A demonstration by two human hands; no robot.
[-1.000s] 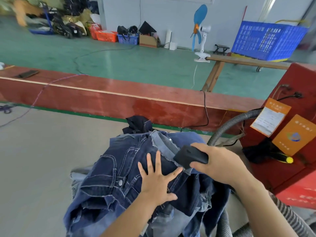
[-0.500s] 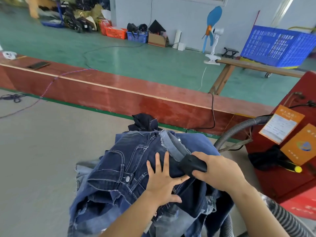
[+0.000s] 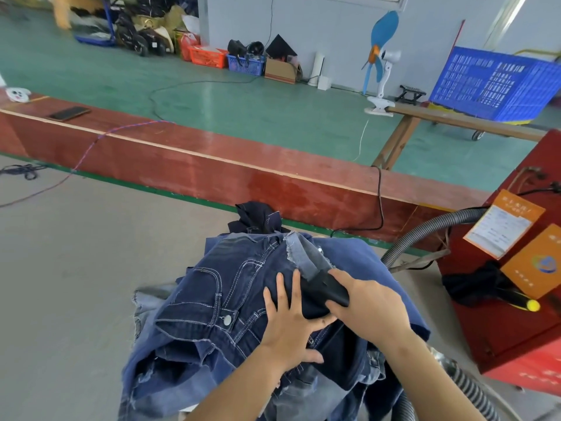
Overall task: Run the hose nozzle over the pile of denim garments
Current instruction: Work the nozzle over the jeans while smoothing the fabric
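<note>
Step in hand, as I read it: nozzle pass over the top garment.

Right hand is wrapped around the black nozzle, fingers over the top, tip pointing up and away from the wrist. The tip sits on or just above the cloth; contact can't be confirmed. Left hand lies flat on the denim pile, fingers spread and straight, thumb tucked under the nozzle body. Hands are nearly touching. The pile is directly under both palms, and most of its uncovered area spreads to the left of the left hand and toward the body.

Just past the nozzle tip is a frayed pale strip. Likely snag point: loose threads can get pulled into the opening. Approach it with the fray, not across it.

How to do it well, my take:
- Keep the left palm pressing so the top layer stays taut; loose denim will bunch at the mouth.
- Slide the left hand ahead of the nozzle, fingers out of its path.
- Hold the mouth flush and make slow, overlapping strokes.
- Cover the waistband and pocket area left of the left hand next; it looks untouched.

The grey ribbed hose loops off to the right of the right hand, towards the red machine. Slack looks fine, but watch for drag on long leftward strokes.
</note>
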